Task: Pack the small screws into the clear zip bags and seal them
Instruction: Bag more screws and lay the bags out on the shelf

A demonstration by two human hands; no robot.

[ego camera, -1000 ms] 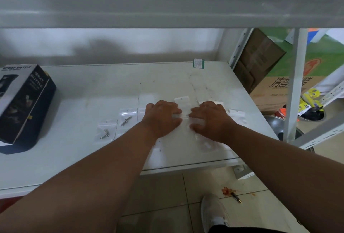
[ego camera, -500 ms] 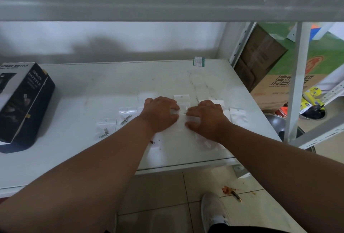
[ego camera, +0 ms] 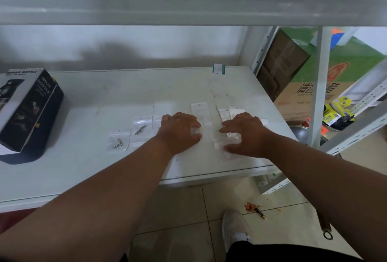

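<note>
Our hands part: left hand presses fingers flat on a clear zip bag, right hand spreads wide over loose bags. Two screw-filled bags lie left; sealing looks done.

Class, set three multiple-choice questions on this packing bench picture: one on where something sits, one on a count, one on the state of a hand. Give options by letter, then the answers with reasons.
1. Where does the dark box stand?
A. at the left end of the table
B. on the floor
C. between the hands

2. How many bags left of the left hand plainly show a metal part inside?
A. none
B. two
C. five

3. How is the right hand?
A. fingers spread over clear bags
B. fist around a bottle
C. off the table

Answers:
1 A, the box rests on the tabletop far left.
2 B, the near bag and the next bag each show one.
3 A, its fingers lie spread on the plastic.
</note>
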